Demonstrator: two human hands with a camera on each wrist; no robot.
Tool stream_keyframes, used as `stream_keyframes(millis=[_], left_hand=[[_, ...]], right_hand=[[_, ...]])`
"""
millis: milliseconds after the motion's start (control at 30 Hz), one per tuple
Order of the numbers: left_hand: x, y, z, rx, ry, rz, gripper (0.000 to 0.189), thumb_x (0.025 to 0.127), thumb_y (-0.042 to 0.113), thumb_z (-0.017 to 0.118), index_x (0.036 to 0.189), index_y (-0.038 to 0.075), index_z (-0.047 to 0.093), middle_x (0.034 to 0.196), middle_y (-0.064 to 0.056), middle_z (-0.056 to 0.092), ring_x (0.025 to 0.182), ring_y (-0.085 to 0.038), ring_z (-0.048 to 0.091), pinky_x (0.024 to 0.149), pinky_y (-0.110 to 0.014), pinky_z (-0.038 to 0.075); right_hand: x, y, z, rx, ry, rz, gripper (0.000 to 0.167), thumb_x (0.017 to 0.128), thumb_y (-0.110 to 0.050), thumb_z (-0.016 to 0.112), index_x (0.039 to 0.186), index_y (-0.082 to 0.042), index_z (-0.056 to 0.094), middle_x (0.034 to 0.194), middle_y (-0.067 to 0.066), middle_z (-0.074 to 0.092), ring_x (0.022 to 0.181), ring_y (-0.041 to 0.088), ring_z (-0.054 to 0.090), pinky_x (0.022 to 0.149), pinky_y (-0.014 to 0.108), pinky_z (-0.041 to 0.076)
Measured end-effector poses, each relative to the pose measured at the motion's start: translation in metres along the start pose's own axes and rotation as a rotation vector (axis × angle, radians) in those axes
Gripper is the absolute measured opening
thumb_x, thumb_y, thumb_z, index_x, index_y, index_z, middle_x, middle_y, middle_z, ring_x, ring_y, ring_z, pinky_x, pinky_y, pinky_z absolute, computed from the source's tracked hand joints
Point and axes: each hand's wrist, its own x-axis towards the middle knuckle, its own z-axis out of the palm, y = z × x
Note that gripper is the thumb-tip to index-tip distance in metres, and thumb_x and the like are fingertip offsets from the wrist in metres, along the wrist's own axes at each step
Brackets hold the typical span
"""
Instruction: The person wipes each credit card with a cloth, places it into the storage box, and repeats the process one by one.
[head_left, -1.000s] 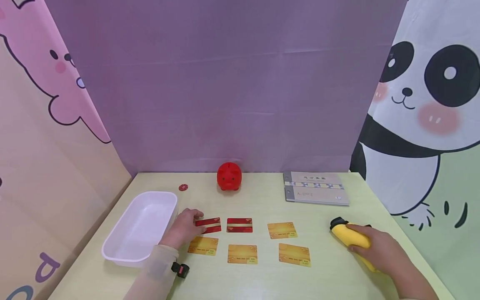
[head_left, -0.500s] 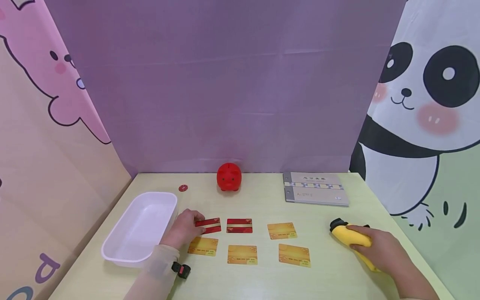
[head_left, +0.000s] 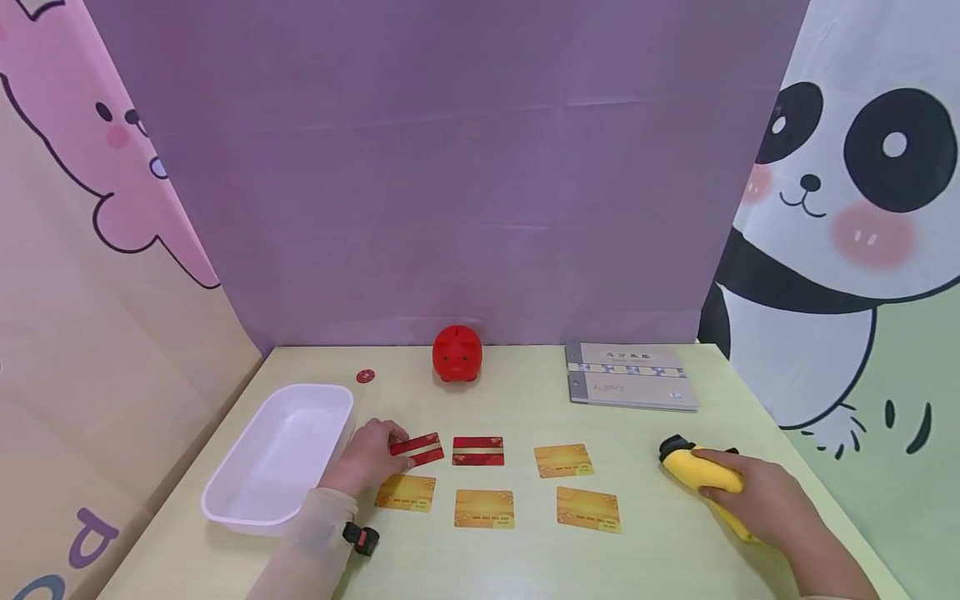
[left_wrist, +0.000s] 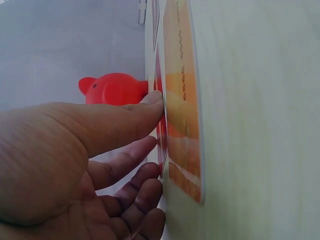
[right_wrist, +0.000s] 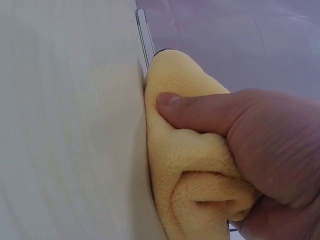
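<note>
In the head view my left hand pinches the left end of a red card with a gold stripe, which lies slightly skewed. The left wrist view shows the thumb at the card's near edge and the fingers at its far side. Just below is a gold bank card, and a second red card lies to the right. My right hand grips a folded yellow fleece cloth on the table, its thumb pressed on top. A black part shows at the cloth's far end.
A white plastic tray stands left, beside the left forearm. Gold cards lie mid-table. Behind are a small red disc, a red piggy bank and a grey ledger book. A purple cloth backdrop closes off the rear.
The red card at my left hand has turned slightly, its right end swinging away from me. The right hand and the cloth stay in place.
</note>
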Motion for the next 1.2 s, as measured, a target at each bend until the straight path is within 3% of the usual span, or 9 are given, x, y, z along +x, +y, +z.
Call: stream_keyframes(millis=[467, 700, 1200], left_hand=[[0.0073, -0.0027, 0.0036, 0.014, -0.022, -0.052, 0.044, 0.084, 0.027, 0.090, 0.118, 0.009, 0.069, 0.110, -0.007, 0.060, 0.102, -0.026, 0.057, 0.090, -0.044, 0.056], [0.0075, -0.0063, 0.0023, -0.009, -0.008, -0.010, 0.034, 0.088, 0.021, 0.087, 0.113, 0.009, 0.067, 0.108, -0.008, 0.061, 0.100, -0.027, 0.056, 0.094, -0.045, 0.053], [0.0087, -0.0068, 0.0050, -0.065, -0.006, -0.042, 0.041, 0.089, 0.022, 0.086, 0.123, 0.009, 0.066, 0.112, -0.007, 0.063, 0.102, -0.026, 0.057, 0.094, -0.045, 0.055]], right_hand=[[-0.0005, 0.0001, 0.0001, -0.005, -0.007, 0.004, 0.060, 0.083, -0.035, 0.088, 0.136, -0.016, 0.070, 0.114, 0.022, 0.073, 0.085, 0.029, 0.061, 0.068, 0.040, 0.047], [0.0000, 0.0015, 0.0013, -0.008, -0.001, -0.003, 0.060, 0.083, -0.035, 0.088, 0.136, -0.016, 0.070, 0.115, 0.022, 0.073, 0.086, 0.031, 0.063, 0.069, 0.041, 0.048], [0.0015, 0.0024, 0.0010, -0.007, -0.021, 0.010, 0.060, 0.084, -0.035, 0.087, 0.138, -0.017, 0.069, 0.116, 0.023, 0.072, 0.085, 0.030, 0.061, 0.071, 0.045, 0.050]])
